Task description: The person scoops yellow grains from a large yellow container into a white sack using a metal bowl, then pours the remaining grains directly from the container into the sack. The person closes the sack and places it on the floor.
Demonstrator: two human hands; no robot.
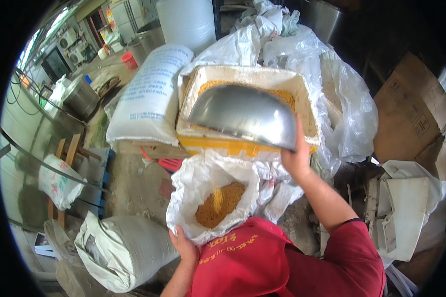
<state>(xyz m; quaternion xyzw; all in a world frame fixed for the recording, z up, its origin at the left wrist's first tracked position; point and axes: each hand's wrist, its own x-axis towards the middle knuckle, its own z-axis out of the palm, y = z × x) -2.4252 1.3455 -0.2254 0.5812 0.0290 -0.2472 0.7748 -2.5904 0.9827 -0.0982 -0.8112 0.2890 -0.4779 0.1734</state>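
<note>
My right hand [296,155] grips the rim of a large stainless steel bowl [245,113], tipped over above the near wall of a foam box [312,107] that holds yellow-orange granular material [282,95]. Below, a white woven sack [186,178] stands open against my red apron, partly filled with similar brownish-orange grains [228,198]. A thin yellow stream falls into the sack's mouth. My left hand [184,243] holds the sack's near left rim. The bowl's inside is hidden.
A full printed white sack [148,92] lies left of the box. Another bulging sack [137,248] rests at lower left, near a blue pallet [104,167]. Clear plastic bags [353,118] and a cardboard box [409,115] are on the right. A red bucket [129,61] stands farther back.
</note>
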